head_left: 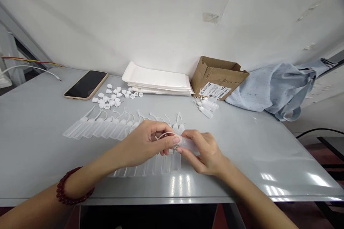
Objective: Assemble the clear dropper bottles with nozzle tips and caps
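Observation:
My left hand (147, 141) pinches the neck end of a small translucent plastic bottle (190, 144), where a thin white strip curves up over the fingers. The bottle's body lies in my right hand (208, 152), with thumb and forefinger closed near its neck. A small greyish piece shows between the two hands, too small to name. Under and behind my hands, similar bottles (107, 128) lie side by side in a row, thin strips standing out at their necks. More bottles (153, 166) lie nearer the table's front edge, partly hidden by my left hand.
Several white caps (111, 96) lie scattered beside a phone (86, 84). White envelopes (158, 77) are stacked against the wall. Small bottles with needle-like tips (207, 106) lie before an open cardboard box (219, 75). A light blue cloth bag (268, 86) rests on the right.

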The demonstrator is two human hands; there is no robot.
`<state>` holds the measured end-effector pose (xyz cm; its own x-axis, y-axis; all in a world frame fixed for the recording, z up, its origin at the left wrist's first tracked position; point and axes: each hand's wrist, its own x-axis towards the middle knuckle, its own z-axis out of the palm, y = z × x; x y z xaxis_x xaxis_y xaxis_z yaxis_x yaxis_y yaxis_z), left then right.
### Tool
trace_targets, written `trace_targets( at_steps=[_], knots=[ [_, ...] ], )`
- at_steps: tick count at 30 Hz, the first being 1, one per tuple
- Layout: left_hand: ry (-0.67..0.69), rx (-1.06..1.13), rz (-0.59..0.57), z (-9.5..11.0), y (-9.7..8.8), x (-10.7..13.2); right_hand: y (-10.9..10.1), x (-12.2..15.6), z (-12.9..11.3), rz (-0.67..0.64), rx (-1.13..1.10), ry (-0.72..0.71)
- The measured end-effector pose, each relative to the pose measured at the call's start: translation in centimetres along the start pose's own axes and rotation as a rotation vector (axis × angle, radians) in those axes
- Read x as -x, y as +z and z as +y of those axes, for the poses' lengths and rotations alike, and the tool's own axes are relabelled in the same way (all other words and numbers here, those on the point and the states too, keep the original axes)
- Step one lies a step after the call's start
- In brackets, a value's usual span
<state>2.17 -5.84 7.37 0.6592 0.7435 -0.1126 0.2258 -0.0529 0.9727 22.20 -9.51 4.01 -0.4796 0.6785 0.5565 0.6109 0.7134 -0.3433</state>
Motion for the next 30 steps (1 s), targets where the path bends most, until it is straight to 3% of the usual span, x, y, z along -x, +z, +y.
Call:
trace_targets(
  at_steps=[3,5,11,15,19,24,30],
  knots=[
    [0.020,0.006,-0.013,-0.1,0.0,0.0,-0.3,0.0,-0.2,-0.016,-0.098,0.026],
    [0.062,-0.051,-0.004,-0.1,0.0,0.1,-0.5,-0.2,-0.4,-0.064,-0.233,0.118],
    [0.345,-0.365,0.077,-1.0,0.4,0.4,-1.2,-1.0,-0.5,-0.212,-0.643,0.491],
    [0.487,-0.440,0.123,-1.5,0.6,0.2,-1.1,-1.3,-0.3,-0.252,-0.821,0.601],
    [0.321,-0.254,0.157,-0.7,0.5,0.1,-0.7,-0.9,-0.4,-0.180,-0.686,0.500],
    [-0.005,-0.111,0.020,0.1,0.2,0.1,0.2,-0.1,0.0,0.003,-0.240,0.170],
    [-0.059,0.003,-0.047,-0.3,-0.1,-0.1,0.7,0.1,0.5,0.087,-0.021,-0.023]
  ],
)
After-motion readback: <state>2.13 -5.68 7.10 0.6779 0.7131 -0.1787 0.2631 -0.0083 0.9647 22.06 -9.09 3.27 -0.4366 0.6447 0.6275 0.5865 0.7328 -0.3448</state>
